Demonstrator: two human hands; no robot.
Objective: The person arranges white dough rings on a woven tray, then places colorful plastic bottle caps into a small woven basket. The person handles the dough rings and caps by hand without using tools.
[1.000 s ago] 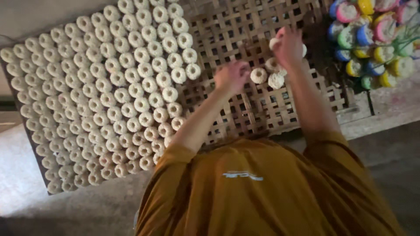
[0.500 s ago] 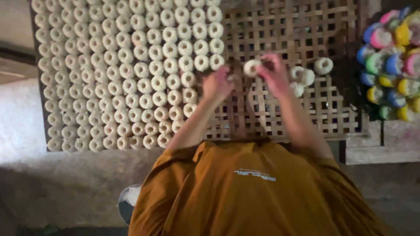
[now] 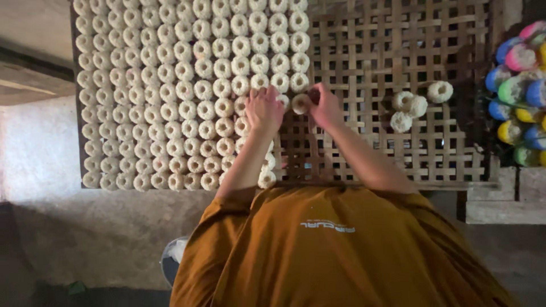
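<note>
The fingers of the right hand [image 3: 325, 107] are pinched closed on a pale, ring-shaped piece [image 3: 300, 103], holding it by its right edge just over the woven lattice tray [image 3: 398, 51]. The ring lies flat, its hole facing up toward the camera, so it has no long axis to speak of; it sits directly left of the right fingertips and directly right of the left hand [image 3: 263, 108], between the two. The left hand's fingers are spread and bent down, their tips resting on or just above another ring at the edge of the filled rows; whether they actually grip it cannot be told, as the back of the hand hides them. Of the two hands, the right clearly has the held ring, while the left is a touch closer to the packed rows of rings [image 3: 187, 85], which cover the left half of the tray in tight lines. The held ring hangs at the right end of a row, just beside the last ring laid there, with bare lattice open to its right. Further right, well apart from both hands, three loose rings [image 3: 410, 106] lie in a small cluster on the lattice. Beyond the tray's right edge sits a heap of brightly coloured rings [image 3: 520, 85]. The person's orange shirt [image 3: 335, 250] fills the lower frame.
</note>
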